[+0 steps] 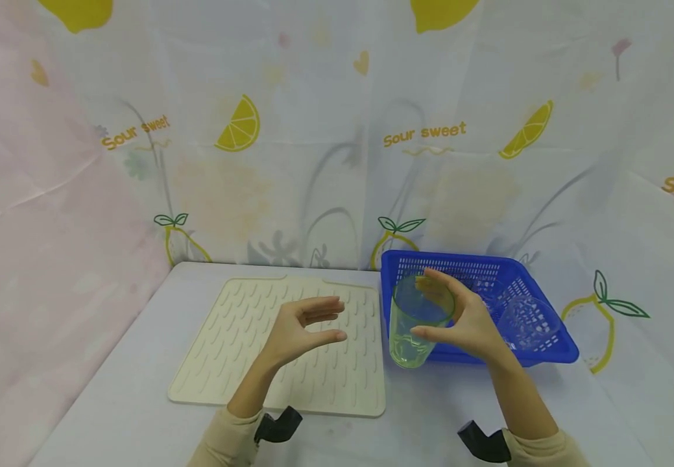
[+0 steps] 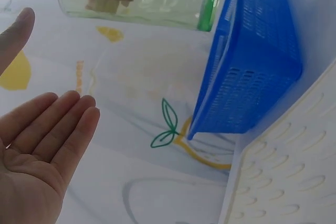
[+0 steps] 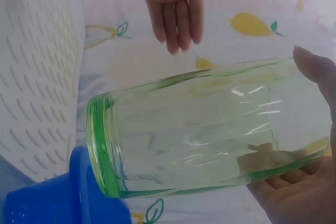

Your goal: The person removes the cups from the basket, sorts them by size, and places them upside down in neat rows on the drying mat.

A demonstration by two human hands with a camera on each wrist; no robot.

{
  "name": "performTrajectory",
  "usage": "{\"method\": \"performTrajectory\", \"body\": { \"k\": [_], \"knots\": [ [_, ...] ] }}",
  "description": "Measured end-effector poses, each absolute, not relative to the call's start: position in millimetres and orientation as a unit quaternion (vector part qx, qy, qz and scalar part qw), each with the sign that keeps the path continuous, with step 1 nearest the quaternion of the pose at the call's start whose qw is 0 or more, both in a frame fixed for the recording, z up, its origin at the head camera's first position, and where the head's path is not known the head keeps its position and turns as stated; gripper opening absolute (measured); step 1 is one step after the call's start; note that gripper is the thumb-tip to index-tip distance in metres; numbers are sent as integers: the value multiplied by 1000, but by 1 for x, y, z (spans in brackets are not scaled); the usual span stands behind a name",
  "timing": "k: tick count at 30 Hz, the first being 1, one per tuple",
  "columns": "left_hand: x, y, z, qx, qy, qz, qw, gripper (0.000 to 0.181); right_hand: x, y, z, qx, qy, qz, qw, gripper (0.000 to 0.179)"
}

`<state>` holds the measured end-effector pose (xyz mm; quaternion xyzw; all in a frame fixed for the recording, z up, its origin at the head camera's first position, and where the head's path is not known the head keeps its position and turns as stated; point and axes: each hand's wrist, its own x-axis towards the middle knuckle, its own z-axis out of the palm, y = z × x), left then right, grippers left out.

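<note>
My right hand (image 1: 471,321) grips a tall, green-tinted drinking glass (image 1: 409,344) near its rim. The glass is held upright, slightly tilted, in front of the left part of a blue plastic basket (image 1: 564,350). In the right wrist view its thick green base (image 3: 102,145) points away from the palm, with thumb and fingers on opposite sides. My left hand (image 1: 301,329) hovers over a cream ridged drying mat (image 1: 348,389), palm facing the glass. Its fingers are extended, thumb apart, and it holds nothing; the left wrist view shows the bare palm (image 2: 34,177).
Clear patterned glassware (image 1: 528,322) lies inside the basket, partly hidden by my right hand. The basket stands right of the mat on a white-covered table (image 1: 120,383). A lemon-print cloth (image 1: 313,181) hangs behind.
</note>
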<state>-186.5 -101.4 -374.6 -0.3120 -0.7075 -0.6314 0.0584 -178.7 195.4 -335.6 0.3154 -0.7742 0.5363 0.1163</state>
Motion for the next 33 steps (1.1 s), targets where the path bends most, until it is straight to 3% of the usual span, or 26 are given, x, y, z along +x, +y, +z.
{"method": "performTrajectory", "body": {
  "k": [33],
  "knots": [
    [-190, -81, -368, -342, -691, -637, 19, 60, -184, 145, -350, 331, -758, 561, 26, 90]
  ]
}}
